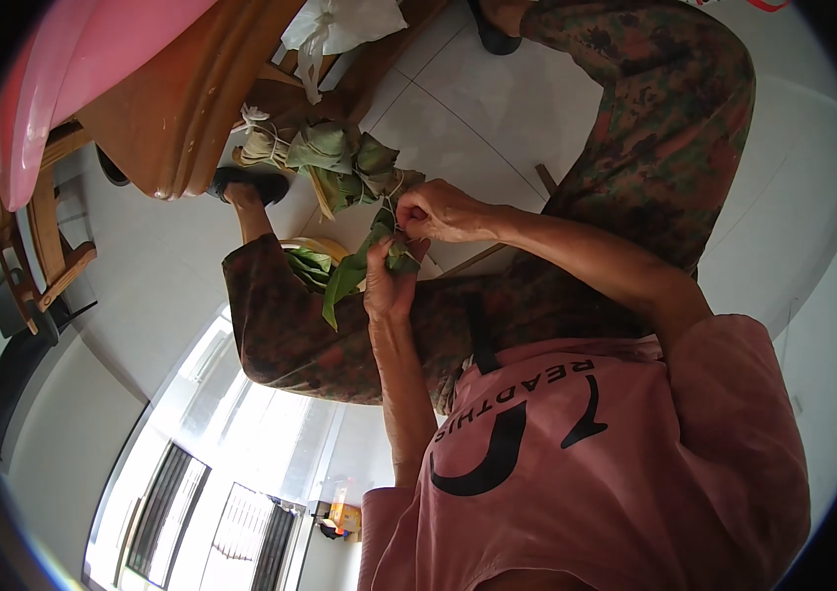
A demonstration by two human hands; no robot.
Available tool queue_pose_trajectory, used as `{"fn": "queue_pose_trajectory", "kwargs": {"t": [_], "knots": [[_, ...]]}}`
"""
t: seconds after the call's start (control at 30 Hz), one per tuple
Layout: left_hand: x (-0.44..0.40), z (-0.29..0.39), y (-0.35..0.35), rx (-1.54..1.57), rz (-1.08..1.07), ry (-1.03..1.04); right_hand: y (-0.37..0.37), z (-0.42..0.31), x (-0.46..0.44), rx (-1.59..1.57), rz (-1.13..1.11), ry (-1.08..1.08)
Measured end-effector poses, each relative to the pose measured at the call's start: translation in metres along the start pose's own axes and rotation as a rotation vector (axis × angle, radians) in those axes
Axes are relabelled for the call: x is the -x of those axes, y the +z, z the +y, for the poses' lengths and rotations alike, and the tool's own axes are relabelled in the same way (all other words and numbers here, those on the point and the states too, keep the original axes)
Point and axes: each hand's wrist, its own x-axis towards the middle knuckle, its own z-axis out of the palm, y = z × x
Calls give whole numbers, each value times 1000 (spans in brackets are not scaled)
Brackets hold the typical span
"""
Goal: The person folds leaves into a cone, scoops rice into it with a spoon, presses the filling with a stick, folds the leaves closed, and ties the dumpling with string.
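Note:
A leaf-wrapped rice dumpling (zongzi) (401,258) is held in my left hand (391,286), whose fingers are wrapped round it, and a long green leaf (344,286) trails from it to the left. My right hand (436,211) is closed in a pinch just above, at a thin pale string (391,212) by the dumpling. Beyond my hands a bunch of tied dumplings (325,148) hangs together, wrapped in green leaves. The knotted end of pale strings (256,118) shows at its left.
Green leaves (310,266) lie in a round container (334,246) beside my knee. A brown wooden piece of furniture (157,128) with a pink basin (64,79) stands at upper left. A white plastic bag (339,25) hangs at the top. Pale tiles (458,118) cover the floor.

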Motion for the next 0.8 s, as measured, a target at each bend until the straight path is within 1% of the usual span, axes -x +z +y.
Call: {"fn": "queue_pose_trajectory", "kwargs": {"t": [0.07,0.17,0.27,0.37,0.47,0.57,0.67,0.7,0.77,0.8], "knots": [[-2,-3,-8,31,4,6,4,7,1,-57,44,-13],[1,1,-5,16,29,13,1,11,5,-260,105,-34],[-4,-2,-10,31,-9,38,4,4,9,84,194,-215],[-5,-3,-13,50,-31,61,18,9,8,402,241,-289],[-4,-4,-9,47,1,77,25,11,-2,483,250,-304],[-3,-5,-8,30,27,92,31,9,-6,562,230,-221],[-4,-5,-10,16,33,112,30,8,-9,571,200,-208],[-3,-5,-11,14,33,119,29,9,-10,417,200,-188],[4,1,5,49,-61,120,26,12,-12,110,197,-147],[7,3,9,68,-106,122,26,13,-13,110,176,-148]]}}
